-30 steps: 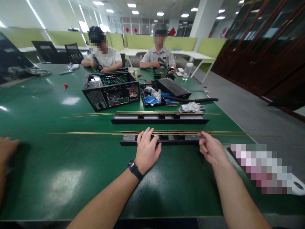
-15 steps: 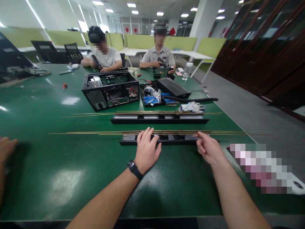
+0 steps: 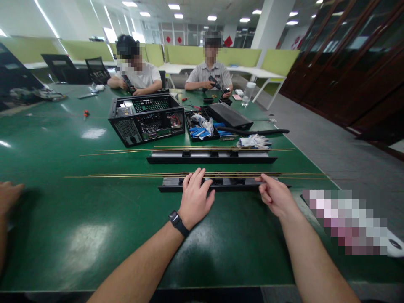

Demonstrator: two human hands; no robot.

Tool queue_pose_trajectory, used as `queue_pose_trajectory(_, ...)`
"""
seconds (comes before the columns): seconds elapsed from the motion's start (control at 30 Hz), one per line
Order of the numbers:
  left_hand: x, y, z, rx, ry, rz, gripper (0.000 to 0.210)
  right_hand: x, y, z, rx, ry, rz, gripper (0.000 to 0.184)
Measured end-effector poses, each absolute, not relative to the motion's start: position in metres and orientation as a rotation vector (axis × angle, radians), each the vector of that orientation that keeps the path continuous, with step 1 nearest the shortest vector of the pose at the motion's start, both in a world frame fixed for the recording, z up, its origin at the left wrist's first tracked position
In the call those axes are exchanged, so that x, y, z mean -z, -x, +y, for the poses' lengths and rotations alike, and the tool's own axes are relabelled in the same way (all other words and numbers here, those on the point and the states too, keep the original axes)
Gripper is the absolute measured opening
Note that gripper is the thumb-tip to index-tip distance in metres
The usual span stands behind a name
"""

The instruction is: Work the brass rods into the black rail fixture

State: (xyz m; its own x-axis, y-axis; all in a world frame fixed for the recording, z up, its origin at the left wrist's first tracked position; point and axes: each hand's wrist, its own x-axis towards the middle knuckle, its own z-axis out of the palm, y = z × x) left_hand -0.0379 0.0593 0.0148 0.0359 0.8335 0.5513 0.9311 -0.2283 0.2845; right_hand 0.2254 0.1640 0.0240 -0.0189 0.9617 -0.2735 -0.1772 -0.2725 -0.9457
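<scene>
Two bare hands work over thin gold rods (image 3: 230,175) laid lengthwise along a black-edged rail (image 3: 233,189) on a green table (image 3: 233,248). The left hand (image 3: 198,195), a dark watch (image 3: 178,224) at its wrist, lies palm down across the rail left of its middle, fingers slightly spread and fingertips over the rods; whether they grip one cannot be told, as the hand itself hides the contact. The right hand (image 3: 277,195) comes in at the rail's right part, forefinger and thumb pinching at the nearest rod, the other fingers curled toward the palm. Between the two hands the rods run side by side, and their ends reach well past the rail on both sides. Just beyond, a second rail (image 3: 211,160) lies roughly parallel, with more rods along it. White gloves (image 3: 254,142) sit behind its right end, and an open computer case (image 3: 147,120) stands farther back at left, near a tray (image 3: 193,139) of blue and white gloves. Across the table, a person in white (image 3: 148,75) and a person in a striped shirt (image 3: 210,75) each hold a dark tool. At the far left edge, another person's hand (image 3: 11,197) reaches into view, well apart from the rods.
</scene>
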Motion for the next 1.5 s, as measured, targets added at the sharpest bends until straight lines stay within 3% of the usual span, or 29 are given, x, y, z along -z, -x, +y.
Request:
queue_pose_trajectory(0.5,-0.014,0.038,0.059,0.959,2.164,-1.832,0.027,-0.024,-0.233,0.17,-1.37,1.311,-0.774,0.02)
queue_pose_trajectory(0.8,-0.013,0.039,0.059,0.963,2.159,-1.823,0.027,-0.023,-0.224,0.163,-1.528,1.278,-0.933,0.03)
queue_pose_trajectory(1.03,-0.012,0.039,0.059,0.975,2.157,-1.827,0.027,-0.022,-0.232,0.168,-1.375,1.284,-0.806,0.019)
queue_pose_trajectory(1.27,-0.013,0.039,0.059,0.965,2.162,-1.836,0.027,-0.024,-0.222,0.161,-1.564,1.251,-0.969,0.032)
queue_pose_trajectory(1.5,-0.013,0.039,0.059,0.964,2.16,-1.83,0.027,-0.022,-0.23,0.168,-1.412,1.273,-0.793,0.023)
